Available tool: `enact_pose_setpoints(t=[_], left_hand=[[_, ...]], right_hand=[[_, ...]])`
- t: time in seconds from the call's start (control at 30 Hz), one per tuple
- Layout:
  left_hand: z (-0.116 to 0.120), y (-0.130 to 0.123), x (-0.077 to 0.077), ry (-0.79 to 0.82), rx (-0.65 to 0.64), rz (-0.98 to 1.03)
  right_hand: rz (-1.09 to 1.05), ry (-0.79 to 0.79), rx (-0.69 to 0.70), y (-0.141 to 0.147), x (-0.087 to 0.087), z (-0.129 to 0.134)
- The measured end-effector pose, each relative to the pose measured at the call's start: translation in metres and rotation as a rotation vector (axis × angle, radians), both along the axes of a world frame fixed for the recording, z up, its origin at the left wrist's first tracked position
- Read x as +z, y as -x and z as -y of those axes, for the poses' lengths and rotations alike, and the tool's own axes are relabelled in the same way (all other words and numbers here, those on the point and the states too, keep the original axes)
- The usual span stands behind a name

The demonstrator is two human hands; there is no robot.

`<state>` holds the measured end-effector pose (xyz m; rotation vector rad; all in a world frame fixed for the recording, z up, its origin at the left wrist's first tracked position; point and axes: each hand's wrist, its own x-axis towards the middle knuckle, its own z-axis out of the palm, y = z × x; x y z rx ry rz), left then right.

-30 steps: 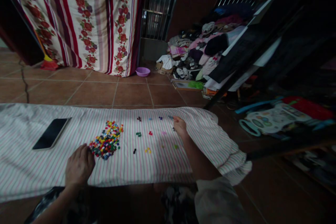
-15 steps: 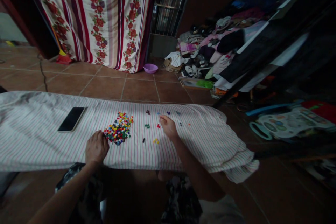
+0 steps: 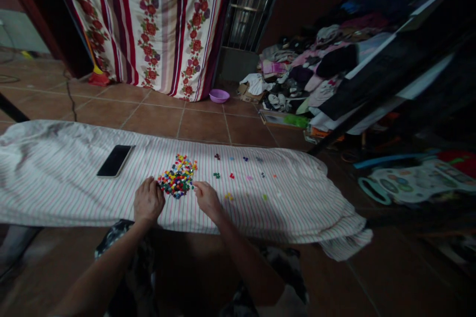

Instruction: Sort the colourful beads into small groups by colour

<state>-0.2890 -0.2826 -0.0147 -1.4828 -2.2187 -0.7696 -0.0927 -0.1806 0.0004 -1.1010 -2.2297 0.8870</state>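
Observation:
A heap of small multicoloured plastic pieces [image 3: 177,178] lies on the striped cloth [image 3: 297,213]. My left hand [image 3: 149,200] rests palm down at the heap's left edge, fingers loosely spread, their tips touching the nearest pieces. At the right edge is my right hand [image 3: 208,200], thumb and forefinger pinched together beside a few pieces; whatever sits between them is too small to make out. Sorted by colour to the right are little groups, among them green pieces [image 3: 216,176], red pieces [image 3: 232,176], yellow pieces [image 3: 228,196], dark brown pieces [image 3: 217,156] and dark blue pieces [image 3: 245,158].
A dark-screened phone [image 3: 115,161] lies left of the heap. Beyond the cloth's far edge, a purple basin [image 3: 219,96] stands on the tiled floor near a floral curtain [image 3: 169,25]. Piled clothes [image 3: 297,69] and a metal-framed rack occupy the right side.
My right hand has moved left and nearer to me, from above the small colour groups to the heap's right edge. My left hand stays by the heap. The camera view has shifted slightly.

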Motion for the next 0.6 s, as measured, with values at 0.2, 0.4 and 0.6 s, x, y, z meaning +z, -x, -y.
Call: enact_pose_setpoints(t=[0.2, 0.4, 0.6], left_hand=[[0.002, -0.001, 0.002, 0.022, -0.014, 0.043], [0.001, 0.0, 0.001, 0.017, -0.016, 0.072], [0.001, 0.0, 0.002, 0.034, -0.013, 0.041]], right_hand=[[0.029, 0.023, -0.083, 0.015, -0.008, 0.001], [0.071, -0.019, -0.086, 0.022, -0.006, -0.008], [0.198, -0.085, -0.133, 0.034, 0.004, -0.016]])
